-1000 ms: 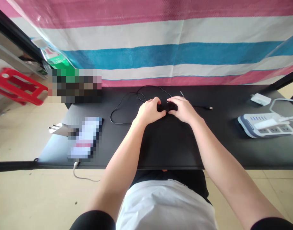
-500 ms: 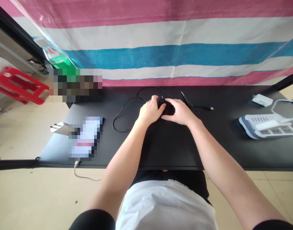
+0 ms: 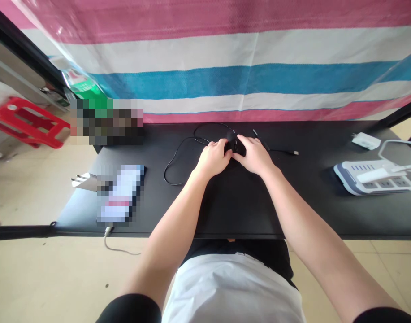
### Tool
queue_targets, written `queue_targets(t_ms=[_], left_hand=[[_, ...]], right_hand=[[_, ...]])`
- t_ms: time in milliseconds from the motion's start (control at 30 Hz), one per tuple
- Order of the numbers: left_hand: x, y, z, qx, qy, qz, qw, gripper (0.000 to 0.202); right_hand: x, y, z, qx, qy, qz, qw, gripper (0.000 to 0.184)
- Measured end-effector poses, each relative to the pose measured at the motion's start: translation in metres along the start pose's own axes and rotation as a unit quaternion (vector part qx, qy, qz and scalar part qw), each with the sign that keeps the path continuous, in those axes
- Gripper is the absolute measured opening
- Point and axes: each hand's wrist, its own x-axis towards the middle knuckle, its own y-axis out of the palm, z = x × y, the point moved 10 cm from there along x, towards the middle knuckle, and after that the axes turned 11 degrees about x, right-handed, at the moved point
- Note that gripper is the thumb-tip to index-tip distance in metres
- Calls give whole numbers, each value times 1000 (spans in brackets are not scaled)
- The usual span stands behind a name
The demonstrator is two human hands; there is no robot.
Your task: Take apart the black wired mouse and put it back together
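Note:
My left hand (image 3: pixel 214 158) and my right hand (image 3: pixel 255 154) are both closed round a black computer mouse (image 3: pixel 235 142) above the black table (image 3: pixel 239 206). The fingers grip it from either side, and the thumbs meet at its near end. Much of the mouse is hidden by my fingers. From it a thin black cable (image 3: pixel 171 162) loops out to the left and back. Just right of my right hand lies a USB plug (image 3: pixel 295 153) on a black cord. A slim dark stick with a pale tip (image 3: pixel 255 133) rests behind that hand.
On the right are a white power strip (image 3: pixel 373 177) and a white charger (image 3: pixel 365 141). A blurred-out phone (image 3: pixel 123 193) with a cable and another charger (image 3: pixel 86 181) lie on the left. A green-labelled bottle (image 3: pixel 89 89) stands back left; a red stool (image 3: pixel 30 121) is beyond the table.
My left hand has moved slightly right, and its thumb has come down off the mouse's top. The mouse has turned a little between my hands, and the cable loop has shifted right.

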Motion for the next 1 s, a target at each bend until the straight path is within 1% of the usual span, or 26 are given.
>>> queue_targets(t_ms=[100, 233, 333, 400, 533, 633, 700, 833, 1000], left_hand=[[0, 0, -3, 5, 11, 7, 1000, 38], [0, 1, -3, -3, 23, 3, 1000, 39], [1, 0, 0, -19, 28, -10, 999, 35], [2, -4, 4, -34, 21, -30, 999, 32], [4, -16, 21, -69, -30, -89, 993, 25], [3, -24, 36, -102, -79, -126, 984, 18], [1, -28, 44, -121, -108, -146, 976, 13], [-3, -34, 54, -135, -150, -176, 963, 6], [-4, -31, 62, -157, -172, -187, 954, 6]], right_hand=[[1, -3, -2, 12, -3, -9, 1000, 64], [2, -3, -6, 22, 5, -8, 1000, 65], [2, -4, -7, 45, 15, -9, 999, 66], [3, -10, -7, 63, 10, -29, 998, 62], [3, -35, -9, 74, -4, -114, 991, 38], [3, -52, -17, 80, 18, -165, 983, 22], [1, -62, -22, 82, 35, -194, 977, 15], [-4, -76, -29, 80, 66, -237, 966, 10], [-5, -77, -34, 80, 83, -239, 964, 8]])
